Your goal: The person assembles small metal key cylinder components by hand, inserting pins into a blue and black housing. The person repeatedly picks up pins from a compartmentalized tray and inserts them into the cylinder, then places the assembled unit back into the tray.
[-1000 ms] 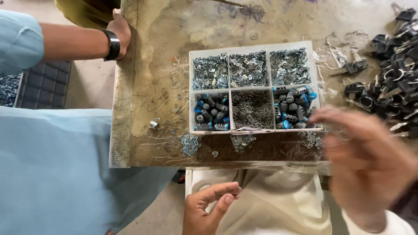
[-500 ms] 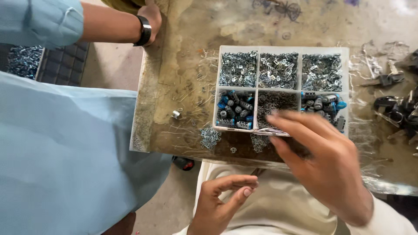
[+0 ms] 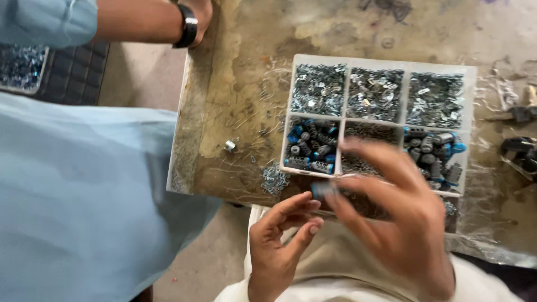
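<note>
A: Head view, nearest first: what do the hands do?

B: The left hand (image 3: 282, 237) sits low over the lap, fingers half-curled, thumb and forefinger raised toward a small blue-grey part (image 3: 323, 189). The right hand (image 3: 400, 223) is blurred, fingers spread and bent; its fingertips meet that part. Which hand actually pinches it cannot be told.

A: Where is the part?

B: At the table (image 3: 240, 84) edge, just in front of the tray (image 3: 470, 72).

A: Tray contents?

B: Six compartments. Far row: small silver metal pieces. Near row: blue and grey cylinders left and right, fine wire pieces in the middle.

A: Beyond that?

B: A loose silver cylinder (image 3: 230, 146) lies left of the tray. At far left, another person's arm with a black wristband (image 3: 187, 25) rests on the table corner.
</note>
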